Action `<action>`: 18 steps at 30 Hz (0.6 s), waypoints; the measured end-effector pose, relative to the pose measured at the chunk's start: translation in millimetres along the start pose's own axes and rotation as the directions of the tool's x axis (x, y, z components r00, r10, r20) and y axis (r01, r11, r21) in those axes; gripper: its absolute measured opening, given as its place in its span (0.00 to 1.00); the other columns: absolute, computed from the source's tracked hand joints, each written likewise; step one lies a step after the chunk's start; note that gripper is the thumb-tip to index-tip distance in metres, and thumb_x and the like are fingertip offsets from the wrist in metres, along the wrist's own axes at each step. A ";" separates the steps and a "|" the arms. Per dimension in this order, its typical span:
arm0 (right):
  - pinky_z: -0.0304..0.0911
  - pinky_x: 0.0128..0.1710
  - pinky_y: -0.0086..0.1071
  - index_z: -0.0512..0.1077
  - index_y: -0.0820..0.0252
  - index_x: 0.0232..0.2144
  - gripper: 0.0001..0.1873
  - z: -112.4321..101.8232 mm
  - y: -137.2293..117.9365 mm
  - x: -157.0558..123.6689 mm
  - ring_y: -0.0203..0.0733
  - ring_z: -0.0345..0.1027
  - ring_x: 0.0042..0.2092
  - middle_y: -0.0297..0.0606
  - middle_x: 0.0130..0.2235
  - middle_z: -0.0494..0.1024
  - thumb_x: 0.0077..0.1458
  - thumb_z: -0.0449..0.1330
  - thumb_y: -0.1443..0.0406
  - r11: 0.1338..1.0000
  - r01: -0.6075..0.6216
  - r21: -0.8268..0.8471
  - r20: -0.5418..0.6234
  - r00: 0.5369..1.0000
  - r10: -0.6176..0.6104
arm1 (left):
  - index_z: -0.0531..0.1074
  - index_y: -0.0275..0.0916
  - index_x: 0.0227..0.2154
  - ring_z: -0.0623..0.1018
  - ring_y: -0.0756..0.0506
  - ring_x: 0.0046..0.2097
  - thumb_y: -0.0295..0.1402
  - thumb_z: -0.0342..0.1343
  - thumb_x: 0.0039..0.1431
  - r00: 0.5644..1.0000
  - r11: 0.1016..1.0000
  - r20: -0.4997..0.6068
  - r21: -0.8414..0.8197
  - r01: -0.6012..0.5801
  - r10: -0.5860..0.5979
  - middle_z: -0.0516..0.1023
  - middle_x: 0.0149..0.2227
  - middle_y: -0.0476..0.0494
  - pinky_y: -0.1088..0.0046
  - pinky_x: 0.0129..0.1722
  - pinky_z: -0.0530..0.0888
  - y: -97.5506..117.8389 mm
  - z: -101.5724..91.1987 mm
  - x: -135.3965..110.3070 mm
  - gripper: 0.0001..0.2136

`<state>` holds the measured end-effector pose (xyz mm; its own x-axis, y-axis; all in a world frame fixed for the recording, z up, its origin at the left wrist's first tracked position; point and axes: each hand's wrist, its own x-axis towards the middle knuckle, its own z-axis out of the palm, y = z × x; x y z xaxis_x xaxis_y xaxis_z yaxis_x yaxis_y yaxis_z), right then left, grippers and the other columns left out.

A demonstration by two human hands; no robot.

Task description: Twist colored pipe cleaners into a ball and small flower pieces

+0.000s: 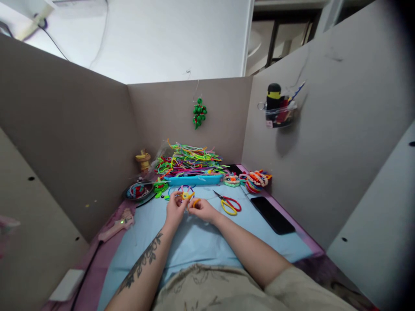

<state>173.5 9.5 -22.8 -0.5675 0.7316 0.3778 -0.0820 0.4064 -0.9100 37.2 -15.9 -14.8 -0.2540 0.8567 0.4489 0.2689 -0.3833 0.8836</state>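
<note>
Over the light blue cloth (181,246), my left hand (175,209) pinches a small yellow pipe cleaner piece (186,195), with purple loops showing just behind it. My right hand (204,211) is close beside it, fingers closed around an orange pipe cleaner (196,202). Whether the orange strand is joined to the yellow piece I cannot tell. To the right of my hands lie scissors (229,206) with red and yellow handles. Behind my hands stands a blue tray (197,180) under a heap of multicoloured pipe cleaners (191,159).
A black phone (272,215) lies at the right, a pink glue gun (117,224) at the left. A dark bowl (139,196) and striped woven figures (256,180) flank the tray. Grey panels enclose three sides; a green ornament (199,113) and a tool holder (280,113) hang there.
</note>
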 end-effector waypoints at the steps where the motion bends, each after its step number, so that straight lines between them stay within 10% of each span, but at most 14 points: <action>1: 0.60 0.30 0.26 0.67 0.62 0.22 0.06 -1.2 -2.3 -1.4 0.32 0.63 0.27 0.31 0.24 0.70 0.43 0.58 0.63 0.999 -0.012 0.031 0.069 0.998 0.010 | 0.62 0.38 0.38 0.67 0.53 0.21 0.38 0.58 0.45 1.000 1.000 -0.007 -0.003 0.000 0.000 0.70 0.23 0.52 0.79 0.21 0.61 0.9 0.0 0.0 0.17; 5: 0.61 0.32 0.27 0.67 0.63 0.22 0.09 -7.6 -14.0 -6.5 0.33 0.65 0.28 0.32 0.24 0.71 0.42 0.60 0.62 0.981 -0.109 0.164 0.350 0.935 0.045 | 0.62 0.38 0.37 0.70 0.52 0.24 0.37 0.58 0.45 1.000 1.000 -0.028 -0.007 0.012 -0.012 0.71 0.24 0.50 0.78 0.23 0.64 3.5 -0.4 -0.3 0.17; 9: 0.61 0.33 0.28 0.69 0.63 0.27 0.09 -10.7 -19.7 -7.2 0.33 0.66 0.30 0.34 0.28 0.72 0.40 0.61 0.64 0.967 -0.133 0.218 0.380 0.924 0.041 | 0.62 0.38 0.37 0.70 0.52 0.24 0.37 0.59 0.44 0.999 1.000 -0.038 0.007 0.018 -0.018 0.71 0.25 0.50 0.78 0.23 0.64 3.8 -1.0 -0.7 0.17; 14: 0.61 0.36 0.28 0.68 0.60 0.36 0.16 -9.1 -9.6 -0.5 0.34 0.66 0.34 0.33 0.33 0.71 0.40 0.54 0.72 0.996 0.020 0.086 0.091 0.995 -0.027 | 0.62 0.39 0.38 0.68 0.52 0.22 0.38 0.58 0.45 0.999 1.000 -0.050 0.015 0.012 -0.011 0.70 0.23 0.52 0.79 0.21 0.63 -0.5 -1.7 -0.1 0.17; 18: 0.60 0.33 0.28 0.69 0.60 0.35 0.13 -11.9 0.6 4.7 0.35 0.64 0.32 0.34 0.31 0.71 0.44 0.52 0.69 0.983 0.065 -0.174 -0.279 0.954 -0.112 | 0.62 0.39 0.38 0.69 0.52 0.22 0.38 0.59 0.44 0.999 1.000 -0.024 0.008 0.030 -0.030 0.70 0.23 0.52 0.79 0.21 0.63 -5.4 -0.9 0.7 0.18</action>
<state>180.6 19.7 -19.5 -0.3034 0.8049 0.5100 0.0252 0.5418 -0.8401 34.8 -13.5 -19.1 -0.2841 0.8591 0.4257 0.2689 -0.3548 0.8954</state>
